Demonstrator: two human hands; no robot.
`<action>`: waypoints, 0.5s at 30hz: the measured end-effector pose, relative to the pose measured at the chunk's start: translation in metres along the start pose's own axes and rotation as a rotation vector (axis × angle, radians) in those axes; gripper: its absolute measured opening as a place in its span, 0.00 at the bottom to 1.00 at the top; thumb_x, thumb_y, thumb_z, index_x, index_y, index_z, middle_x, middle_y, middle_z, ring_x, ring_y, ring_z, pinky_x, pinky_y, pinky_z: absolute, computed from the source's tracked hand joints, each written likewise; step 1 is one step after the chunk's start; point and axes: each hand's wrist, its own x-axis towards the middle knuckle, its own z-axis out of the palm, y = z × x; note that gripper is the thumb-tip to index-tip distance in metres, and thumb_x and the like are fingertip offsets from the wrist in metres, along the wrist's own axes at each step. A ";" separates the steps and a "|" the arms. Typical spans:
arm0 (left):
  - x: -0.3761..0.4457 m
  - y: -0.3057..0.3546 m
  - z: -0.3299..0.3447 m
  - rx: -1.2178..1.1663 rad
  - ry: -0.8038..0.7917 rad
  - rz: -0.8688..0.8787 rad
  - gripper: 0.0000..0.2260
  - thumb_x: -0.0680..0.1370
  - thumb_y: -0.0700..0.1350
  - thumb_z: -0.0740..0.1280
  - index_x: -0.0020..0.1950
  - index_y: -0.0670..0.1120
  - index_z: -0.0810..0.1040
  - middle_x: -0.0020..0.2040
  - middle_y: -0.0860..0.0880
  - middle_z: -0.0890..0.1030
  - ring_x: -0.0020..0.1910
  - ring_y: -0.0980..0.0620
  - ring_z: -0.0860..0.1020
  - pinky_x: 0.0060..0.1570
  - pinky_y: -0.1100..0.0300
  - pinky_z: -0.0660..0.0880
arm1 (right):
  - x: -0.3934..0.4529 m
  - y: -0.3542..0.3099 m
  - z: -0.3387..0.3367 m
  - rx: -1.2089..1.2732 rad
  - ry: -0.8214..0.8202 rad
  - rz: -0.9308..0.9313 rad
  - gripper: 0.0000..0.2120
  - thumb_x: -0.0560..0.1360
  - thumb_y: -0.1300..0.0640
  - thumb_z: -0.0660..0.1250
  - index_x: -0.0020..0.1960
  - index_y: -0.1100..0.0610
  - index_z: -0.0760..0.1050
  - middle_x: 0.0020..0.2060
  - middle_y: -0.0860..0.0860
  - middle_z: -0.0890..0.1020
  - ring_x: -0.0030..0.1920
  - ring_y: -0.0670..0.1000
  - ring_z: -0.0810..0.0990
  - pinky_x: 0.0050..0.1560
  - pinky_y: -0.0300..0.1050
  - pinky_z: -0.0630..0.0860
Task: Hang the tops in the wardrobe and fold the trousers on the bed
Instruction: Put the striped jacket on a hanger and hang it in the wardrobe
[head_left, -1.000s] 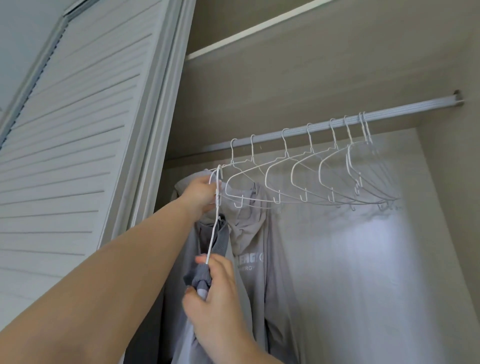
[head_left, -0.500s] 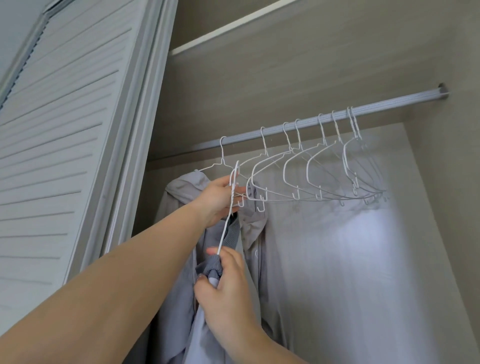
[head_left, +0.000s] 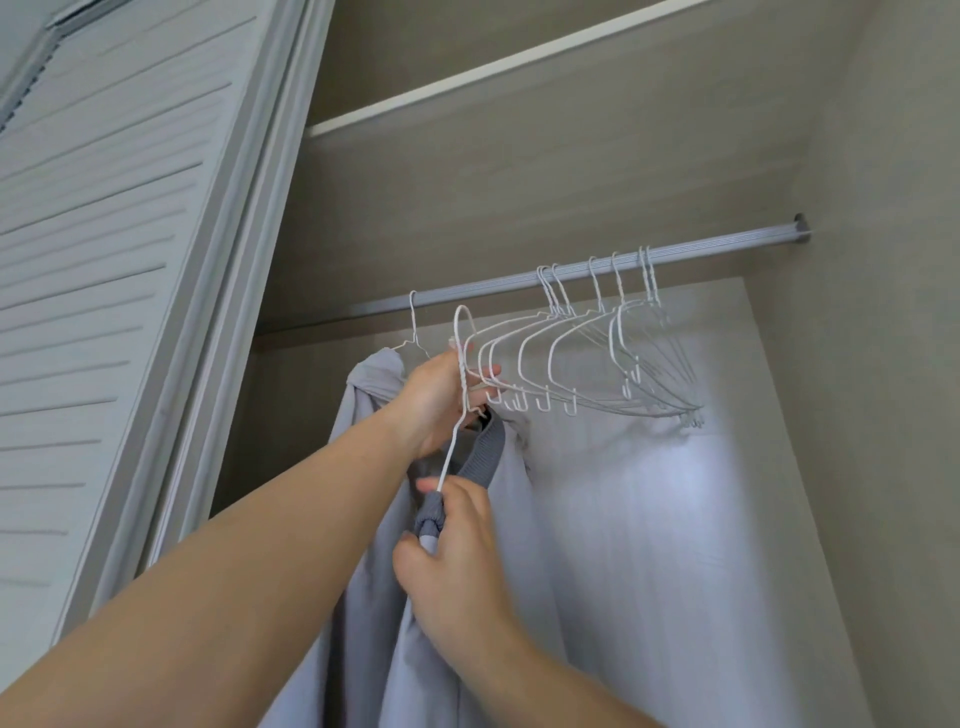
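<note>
At the left, beside the louvred door (head_left: 104, 260), one grey hooded top (head_left: 371, 384) already hangs on the rail (head_left: 675, 257). The left hand (head_left: 441, 397) is clamped on the neck of a white wire hanger (head_left: 462, 364), its hook just below the rail and not yet on it. The right hand (head_left: 447, 545) pinches the ribbed collar of a grey top (head_left: 483, 460) on that hanger. Empty hangers (head_left: 597, 353) crowd rightward. Judging by this, hanging is partway; trousers and bed are out of view.
</note>
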 end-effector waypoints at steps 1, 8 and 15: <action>-0.001 0.002 -0.001 0.003 -0.013 -0.021 0.20 0.83 0.56 0.51 0.70 0.48 0.69 0.54 0.44 0.81 0.45 0.47 0.81 0.46 0.56 0.72 | 0.002 -0.001 0.000 -0.022 -0.003 0.002 0.19 0.71 0.65 0.63 0.60 0.53 0.69 0.56 0.42 0.65 0.52 0.37 0.68 0.51 0.20 0.59; -0.006 0.012 -0.011 0.041 -0.085 -0.076 0.38 0.76 0.69 0.38 0.67 0.48 0.73 0.62 0.45 0.79 0.67 0.49 0.72 0.73 0.46 0.56 | 0.001 -0.010 0.013 -0.095 -0.010 0.026 0.20 0.72 0.62 0.63 0.63 0.54 0.68 0.56 0.44 0.64 0.61 0.46 0.69 0.63 0.33 0.63; -0.010 0.028 -0.031 0.097 0.054 -0.019 0.34 0.77 0.69 0.44 0.67 0.48 0.72 0.62 0.45 0.78 0.63 0.47 0.74 0.66 0.45 0.63 | 0.037 -0.021 0.024 -0.059 -0.032 0.081 0.08 0.73 0.62 0.64 0.50 0.56 0.67 0.53 0.49 0.68 0.51 0.47 0.72 0.56 0.37 0.71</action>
